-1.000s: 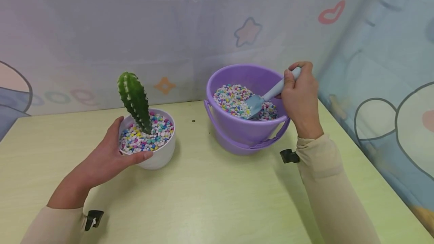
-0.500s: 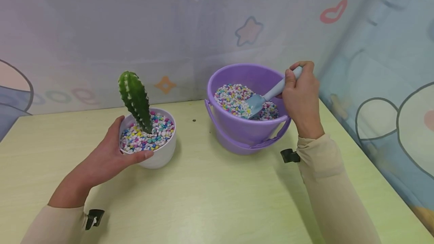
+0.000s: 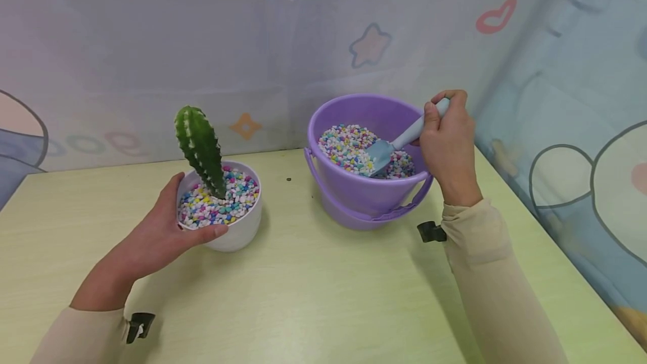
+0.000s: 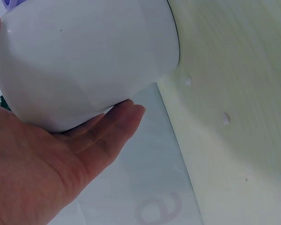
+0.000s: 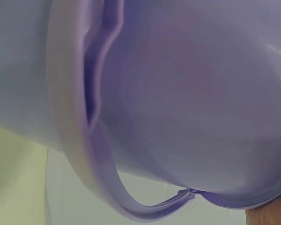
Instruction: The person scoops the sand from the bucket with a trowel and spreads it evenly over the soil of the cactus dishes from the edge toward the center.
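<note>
My left hand (image 3: 167,226) grips the white flower pot (image 3: 244,232) from its left, the thumb across the front. In the left wrist view its fingers (image 4: 117,126) lie along the pot's smooth side. A green cactus (image 3: 199,148) stands in the pot, tilted left, amid multicoloured pebbles (image 3: 242,190). On the right, my right hand (image 3: 450,145) holds the handle of a light blue toy shovel (image 3: 408,135). The shovel's blade rests in the pebbles inside a purple bucket (image 3: 349,201). The bucket's wall fills most of the right wrist view, where little of the right hand shows.
The bucket's handle (image 3: 323,184) hangs down at its front. Both things stand on a pale yellow-green table (image 3: 293,296). A printed cloth (image 3: 293,44) hangs behind, and another cloth (image 3: 571,100) borders the right side. A small dark speck (image 3: 288,179) lies between pot and bucket.
</note>
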`<control>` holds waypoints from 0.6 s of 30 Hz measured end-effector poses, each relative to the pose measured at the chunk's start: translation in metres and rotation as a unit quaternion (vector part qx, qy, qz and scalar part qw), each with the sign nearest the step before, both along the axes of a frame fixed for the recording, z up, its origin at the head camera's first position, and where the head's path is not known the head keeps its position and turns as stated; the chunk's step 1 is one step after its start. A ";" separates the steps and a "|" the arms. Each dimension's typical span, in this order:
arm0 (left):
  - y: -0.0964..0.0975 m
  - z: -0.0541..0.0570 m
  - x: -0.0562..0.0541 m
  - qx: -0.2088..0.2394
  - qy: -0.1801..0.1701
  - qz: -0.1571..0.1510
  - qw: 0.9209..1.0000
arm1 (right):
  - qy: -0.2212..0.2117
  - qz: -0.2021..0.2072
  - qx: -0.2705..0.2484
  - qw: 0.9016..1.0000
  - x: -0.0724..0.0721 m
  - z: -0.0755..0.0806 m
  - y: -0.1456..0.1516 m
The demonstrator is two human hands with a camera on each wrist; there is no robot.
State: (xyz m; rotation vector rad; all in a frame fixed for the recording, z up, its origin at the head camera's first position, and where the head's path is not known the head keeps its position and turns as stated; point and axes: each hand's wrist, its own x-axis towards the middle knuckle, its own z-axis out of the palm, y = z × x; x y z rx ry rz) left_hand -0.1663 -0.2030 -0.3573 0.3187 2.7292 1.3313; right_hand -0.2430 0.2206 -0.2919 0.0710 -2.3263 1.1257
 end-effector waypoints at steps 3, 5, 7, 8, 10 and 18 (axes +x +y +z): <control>0.000 0.000 0.000 0.002 -0.001 -0.001 1.000 | 0.001 0.000 0.002 1.000 0.000 0.000 0.000; 0.000 0.000 0.000 0.002 0.000 -0.003 1.000 | 0.001 0.001 0.002 1.000 0.000 0.000 0.000; 0.001 0.001 -0.001 0.003 0.003 -0.006 1.000 | 0.000 0.002 0.001 1.000 0.001 0.000 0.001; 0.001 0.001 -0.001 0.001 0.004 -0.008 1.000 | -0.001 0.003 -0.002 1.000 0.001 0.000 0.001; 0.003 0.001 -0.002 0.000 0.003 -0.009 1.000 | -0.002 0.001 -0.004 1.000 0.002 0.001 0.003; 0.000 -0.001 -0.001 0.000 0.003 -0.007 1.000 | 0.013 -0.011 0.006 1.000 0.000 0.000 0.000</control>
